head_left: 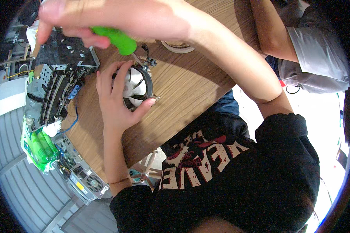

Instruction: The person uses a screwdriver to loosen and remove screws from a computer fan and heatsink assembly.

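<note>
Left hand (118, 101) clasping fan (129, 90), white blades (136, 77) inside black ring (149, 81), right hand (72, 17) gripping green screwdriver (123, 42)

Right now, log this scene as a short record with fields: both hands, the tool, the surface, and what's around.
Left hand: grip on a white-bladed cooling fan with a black frame
Right hand: grip on a green-handled screwdriver
Screwdriver shaft: slants toward the fan's edge; tip contact unclear
Surface: wood-grain table
Beyond the fan: tape roll, partly hidden
Left side: green plastic packet, computer power supply
Upper right: another person's arm
</note>
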Demonstrator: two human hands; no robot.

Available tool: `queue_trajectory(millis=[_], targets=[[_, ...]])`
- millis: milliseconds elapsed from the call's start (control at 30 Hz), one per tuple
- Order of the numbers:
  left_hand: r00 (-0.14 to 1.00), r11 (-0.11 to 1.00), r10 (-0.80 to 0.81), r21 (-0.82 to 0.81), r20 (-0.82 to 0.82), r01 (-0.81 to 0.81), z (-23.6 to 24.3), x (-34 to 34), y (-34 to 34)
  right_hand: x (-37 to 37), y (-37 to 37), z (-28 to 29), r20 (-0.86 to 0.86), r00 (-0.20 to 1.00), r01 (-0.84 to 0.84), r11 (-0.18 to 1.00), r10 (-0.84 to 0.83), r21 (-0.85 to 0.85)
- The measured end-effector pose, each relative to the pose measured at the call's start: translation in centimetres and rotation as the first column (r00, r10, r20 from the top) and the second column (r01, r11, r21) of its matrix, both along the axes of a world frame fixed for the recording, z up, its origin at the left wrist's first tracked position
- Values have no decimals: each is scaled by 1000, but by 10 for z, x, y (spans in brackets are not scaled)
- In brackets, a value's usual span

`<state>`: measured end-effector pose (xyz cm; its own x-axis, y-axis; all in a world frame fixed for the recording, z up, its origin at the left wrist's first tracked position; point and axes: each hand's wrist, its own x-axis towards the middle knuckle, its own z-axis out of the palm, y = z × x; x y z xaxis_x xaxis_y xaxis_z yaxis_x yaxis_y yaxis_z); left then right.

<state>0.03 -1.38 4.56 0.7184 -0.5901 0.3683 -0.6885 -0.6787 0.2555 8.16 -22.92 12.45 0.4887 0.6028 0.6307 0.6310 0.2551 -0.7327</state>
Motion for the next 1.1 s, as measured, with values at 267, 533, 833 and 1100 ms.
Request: queue_trajectory(millis=[267, 533, 833, 1100], targets=[[1000, 1000, -3, 5, -9, 3, -1, 0, 2, 0, -39, 26, 45, 972, -223, 967, 231, -125], [1000, 999, 30, -11, -10, -30, -5, 1, 4, -26, -78, 10, 150, 988, 91, 925, -37, -369], [1000, 1000, 7, 6, -20, -7, -2, 0, 6, -20, -53, 24, 246, 894, 438, 850, -376, -292], [999, 1000, 20, -13, -44, -20, 3, -8, 10, -24, -16, 14, 320, 853, 372, 911, -411, 179]])
